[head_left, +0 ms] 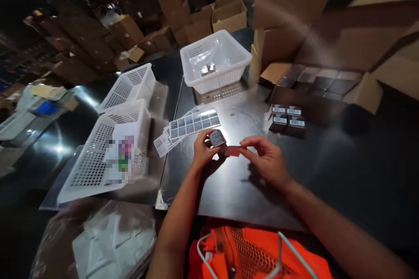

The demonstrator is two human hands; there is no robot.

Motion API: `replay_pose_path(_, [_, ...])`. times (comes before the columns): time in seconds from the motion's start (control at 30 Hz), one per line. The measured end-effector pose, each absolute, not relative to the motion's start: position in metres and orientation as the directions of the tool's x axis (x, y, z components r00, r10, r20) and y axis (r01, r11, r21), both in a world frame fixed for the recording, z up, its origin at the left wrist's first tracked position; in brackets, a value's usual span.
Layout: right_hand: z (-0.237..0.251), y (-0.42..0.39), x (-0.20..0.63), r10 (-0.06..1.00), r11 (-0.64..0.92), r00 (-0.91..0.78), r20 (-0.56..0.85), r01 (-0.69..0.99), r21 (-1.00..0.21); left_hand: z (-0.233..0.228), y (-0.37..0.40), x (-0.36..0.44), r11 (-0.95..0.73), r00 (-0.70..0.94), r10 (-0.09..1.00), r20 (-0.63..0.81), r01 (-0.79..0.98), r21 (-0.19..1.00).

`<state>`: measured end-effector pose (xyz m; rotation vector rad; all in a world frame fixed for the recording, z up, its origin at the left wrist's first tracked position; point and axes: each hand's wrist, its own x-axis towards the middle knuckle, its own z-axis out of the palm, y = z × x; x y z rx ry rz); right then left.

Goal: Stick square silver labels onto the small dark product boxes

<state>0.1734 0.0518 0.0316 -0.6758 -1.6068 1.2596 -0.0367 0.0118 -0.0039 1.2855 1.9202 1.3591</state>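
Bottom centre of the frame: an orange mesh vest [258, 253] with white cords, nearest the camera. Bottom left: clear plastic bags [98, 239] lying loose. Centre: both hands raised just above the dark desk [343, 174]. The left hand [203, 151] is clamped on a small dark box [217, 138], label face up; the right hand [265, 159] pinches a small reddish piece [233, 151], blurred, at the box's lower edge. The two hands stand close together, joined only through these parts. The grip is by fingertips alone, so the box could slip to the glossy desk, or the reddish piece go on crooked. Just beyond, sheets of printed labels [191, 124] fan out near the left hand; a careless wrist could scatter them. Right of centre: four finished labelled boxes [288, 118] in a block. Left: two white perforated baskets [108, 152], tilted. Upper centre: a third basket [216, 61] holding a few pieces. Top: stacked cardboard cartons [229, 13].
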Motion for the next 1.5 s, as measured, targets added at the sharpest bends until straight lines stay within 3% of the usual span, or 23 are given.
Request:
replay_pose_path(0.07, [0.028, 0.064, 0.180, 0.894, 0.034, -0.435, 0.105, -0.169, -0.985, -0.004, 0.002, -0.027, 0.030, -0.400, 0.909, 0.120, 0.349, 0.937])
replay_pose_path(0.13, [0.026, 0.070, 0.184, 0.858, -0.164, -0.513, -0.037, -0.206, -0.965, -0.004, -0.005, -0.019, -0.049, -0.322, 0.939, 0.120, 0.219, 0.974])
replay_pose_path(0.27, [0.032, 0.068, 0.187, 0.783, -0.346, -0.598, -0.168, -0.194, -0.918, -0.010, -0.010, -0.013, -0.187, -0.144, 0.974, 0.176, -0.068, 0.980])
replay_pose_path(0.43, [0.040, 0.063, 0.187, 0.784, -0.401, -0.569, -0.248, -0.160, -0.902, -0.019, -0.009, -0.010, -0.287, 0.008, 0.957, 0.289, -0.102, 0.953])
replay_pose_path(0.6, [0.039, 0.062, 0.187, 0.786, -0.431, -0.537, -0.305, -0.124, -0.894, -0.020, -0.008, -0.008, -0.357, 0.037, 0.932, 0.359, -0.066, 0.932])
replay_pose_path(1.5, [0.044, 0.061, 0.184, 0.786, -0.442, -0.533, -0.312, -0.134, -0.887, -0.024, -0.005, -0.010, -0.400, 0.046, 0.915, 0.401, -0.031, 0.916])
